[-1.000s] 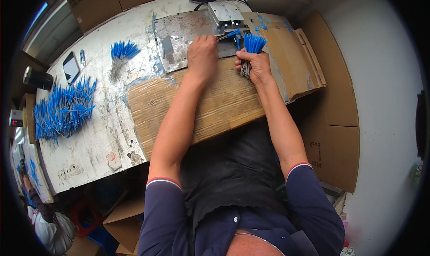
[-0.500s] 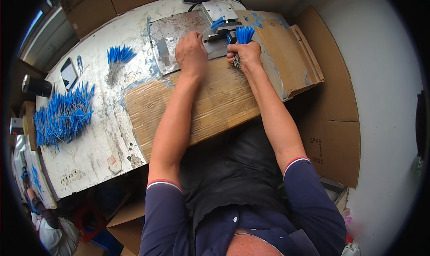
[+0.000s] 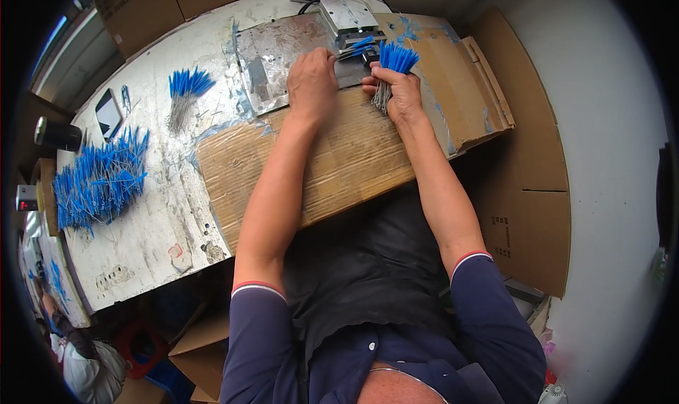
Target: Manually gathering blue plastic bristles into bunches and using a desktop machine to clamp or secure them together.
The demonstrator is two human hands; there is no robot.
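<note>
A thick bundle of blue-tipped wire pieces (image 3: 398, 57) is gripped in my right hand (image 3: 404, 96), blue ends up and thin metallic ends hanging below the fist. My left hand (image 3: 311, 85) is closed over the metal plate (image 3: 272, 47), its fingers curled. From its fingertips a few blue-tipped wire pieces (image 3: 361, 47) point right, toward the dark front of a small metal machine (image 3: 346, 15). The pinch itself is partly hidden by the back of the hand.
Left on the white table (image 3: 170, 220) lie a large heap of blue-tipped wires (image 3: 99, 181) and a smaller bunch (image 3: 187, 93). A phone (image 3: 108, 114) and a dark cylinder (image 3: 58, 134) are beyond them. Cardboard (image 3: 304, 163) covers the near edge. Another person (image 3: 85, 354) sits lower left.
Both hands have shifted slightly right. The few wire pieces at my left fingertips moved right and a little nearer; the bundle in my right hand moved right, away from the machine.
</note>
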